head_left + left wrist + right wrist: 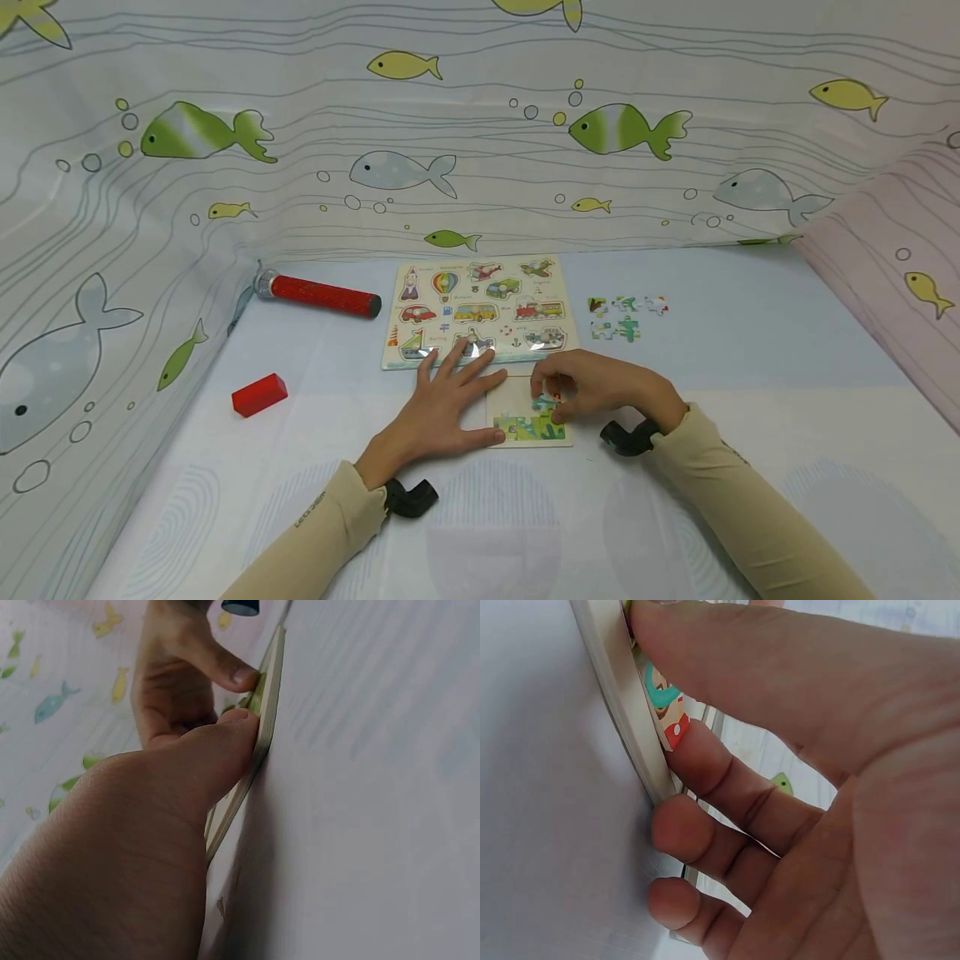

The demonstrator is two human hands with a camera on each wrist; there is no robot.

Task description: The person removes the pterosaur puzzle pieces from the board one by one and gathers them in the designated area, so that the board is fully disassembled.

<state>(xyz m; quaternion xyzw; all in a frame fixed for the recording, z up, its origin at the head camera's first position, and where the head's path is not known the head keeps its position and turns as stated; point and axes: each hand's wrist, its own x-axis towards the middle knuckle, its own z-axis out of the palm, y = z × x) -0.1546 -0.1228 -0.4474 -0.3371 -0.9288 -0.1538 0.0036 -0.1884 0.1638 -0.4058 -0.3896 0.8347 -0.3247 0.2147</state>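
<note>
Tan sleeves (315, 529) lead to a small puzzle board (513, 398), where the left hand (441, 414), fingers spread wide, touches its edge, seemingly to keep it still, while the right hand (603, 382) pinches a little piece (667, 712) just above the green row (528, 428).

My pale wooden puzzle board (513, 397) lies flat. A row of green pieces (528, 428) sits joined along the side nearest me. Just past that row I pinch a little blue-green and red piece (667, 709). More loose pieces (627, 330) lie off to the right.
</note>
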